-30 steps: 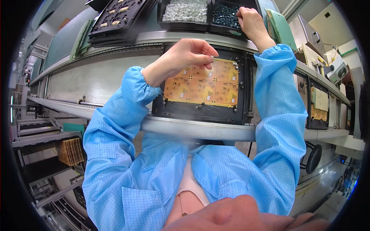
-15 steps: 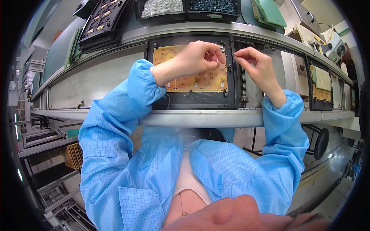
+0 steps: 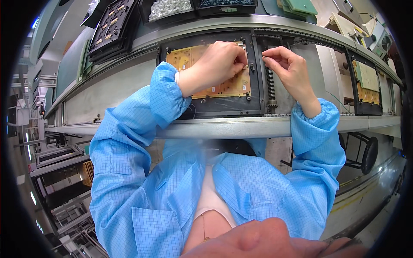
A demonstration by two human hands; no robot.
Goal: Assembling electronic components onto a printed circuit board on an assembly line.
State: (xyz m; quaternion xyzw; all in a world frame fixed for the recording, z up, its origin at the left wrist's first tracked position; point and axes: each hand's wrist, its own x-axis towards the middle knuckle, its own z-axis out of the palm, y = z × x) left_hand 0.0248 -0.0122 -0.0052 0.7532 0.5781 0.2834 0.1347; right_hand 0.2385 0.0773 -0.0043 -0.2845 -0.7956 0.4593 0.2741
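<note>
An orange circuit board (image 3: 223, 88) lies in a black carrier frame (image 3: 256, 96) on the conveyor line in front of me. My left hand (image 3: 215, 64) rests on the board's upper right part, its fingers bunched at the corner. My right hand (image 3: 288, 69) hovers just right of the frame, above a threaded rod (image 3: 271, 88), with thumb and fingertips pinched together. Whether either hand has anything between its fingers is too small to see. Both arms wear light blue sleeves.
A metal rail (image 3: 223, 127) runs along the line's front edge. Behind it stand a black compartment tray (image 3: 109, 26), a bin of white parts (image 3: 167, 8) and green boards (image 3: 301, 6). A second carrier (image 3: 368, 84) sits to the right, a stool (image 3: 365, 152) below it.
My right hand has come down from the far bin to the carrier's right edge, fingers pinched. My left hand has stayed on the board. The view has tilted down slightly.
</note>
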